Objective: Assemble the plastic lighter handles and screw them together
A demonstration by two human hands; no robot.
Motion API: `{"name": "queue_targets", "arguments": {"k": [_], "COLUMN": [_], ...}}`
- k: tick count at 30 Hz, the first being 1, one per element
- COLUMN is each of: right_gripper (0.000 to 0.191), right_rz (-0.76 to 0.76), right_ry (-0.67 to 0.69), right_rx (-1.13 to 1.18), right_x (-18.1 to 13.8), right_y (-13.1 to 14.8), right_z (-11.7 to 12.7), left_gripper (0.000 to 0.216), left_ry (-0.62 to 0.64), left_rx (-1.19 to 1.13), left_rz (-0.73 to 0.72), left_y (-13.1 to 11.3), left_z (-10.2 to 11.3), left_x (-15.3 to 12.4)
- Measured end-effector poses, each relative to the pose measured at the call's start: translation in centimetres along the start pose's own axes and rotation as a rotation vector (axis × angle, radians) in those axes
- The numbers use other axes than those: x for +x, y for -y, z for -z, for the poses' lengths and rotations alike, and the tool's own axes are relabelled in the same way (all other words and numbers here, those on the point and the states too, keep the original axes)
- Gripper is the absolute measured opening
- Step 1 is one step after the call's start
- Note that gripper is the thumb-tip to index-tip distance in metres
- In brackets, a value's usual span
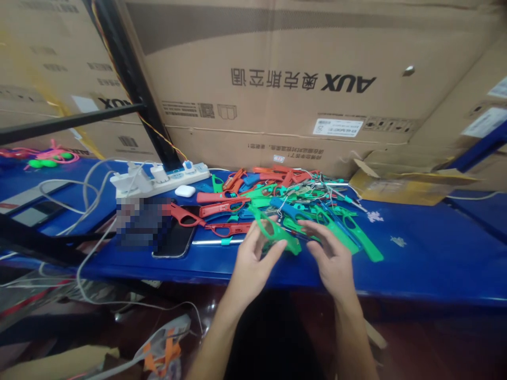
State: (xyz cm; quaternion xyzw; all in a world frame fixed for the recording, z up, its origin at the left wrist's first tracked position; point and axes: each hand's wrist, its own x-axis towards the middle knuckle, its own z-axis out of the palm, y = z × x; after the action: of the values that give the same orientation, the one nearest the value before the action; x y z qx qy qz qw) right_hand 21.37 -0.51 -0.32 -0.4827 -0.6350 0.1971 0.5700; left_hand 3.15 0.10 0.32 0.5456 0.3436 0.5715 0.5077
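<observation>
My left hand (253,253) pinches a green plastic lighter casing (291,244) with a looped trigger guard, tilted above the front of the blue table. To its right is my right hand (330,253), fingers curved and apart, with nothing visible in its grasp. Beyond both hands spreads a pile of red, green and blue lighter casings, among them a red casing (225,207) and a green casing (362,237). Thin wires and metal rods lie tangled in the pile. One metal rod (217,241) with a green piece on it lies left of my left hand.
On the blue table (428,248), a power strip (170,182) with plugged chargers, a white earbud case (185,191) and a phone (178,240) lie at left. A torn carton (407,184) stands back right. Large cardboard boxes (277,58) rise behind. A black frame post (138,79) stands left.
</observation>
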Motion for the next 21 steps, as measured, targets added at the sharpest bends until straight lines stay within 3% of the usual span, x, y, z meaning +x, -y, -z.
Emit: {"name": "queue_targets", "arguments": {"k": [3,7,11,14,17,21], "right_gripper": [0.028,0.026,0.035,0.044,0.043,0.043], "right_rz": [0.037,0.028,-0.096,-0.209,-0.271,-0.322], "right_ry": [0.111,0.077,-0.182,-0.397,-0.435,-0.411], "right_rx": [-0.033,-0.076,0.013,0.208,0.330,0.371], "right_x": [0.3,0.1,-0.4,-0.7,-0.7,-0.7], "right_y": [0.3,0.2,-1.1,-1.9,-2.0,-1.9], "right_z": [0.0,-0.2,-0.3,-0.4,-0.4,-0.3], "left_gripper": [0.035,0.027,0.043,0.035,0.028,0.024], "left_ry": [0.088,0.136,0.205,0.360,0.462,0.475], "left_rx": [0.042,0.187,0.553,0.909,1.068,1.118], "left_rz": [-0.021,-0.118,-0.299,-0.436,-0.483,-0.521], "left_y": [0.1,0.3,0.4,0.7,1.2,1.6], "left_z": [-1.0,-1.4,-0.8,-0.2,0.0,-0.2], "left_x": [0.7,1.8,2.3,2.2,2.0,2.0]}}
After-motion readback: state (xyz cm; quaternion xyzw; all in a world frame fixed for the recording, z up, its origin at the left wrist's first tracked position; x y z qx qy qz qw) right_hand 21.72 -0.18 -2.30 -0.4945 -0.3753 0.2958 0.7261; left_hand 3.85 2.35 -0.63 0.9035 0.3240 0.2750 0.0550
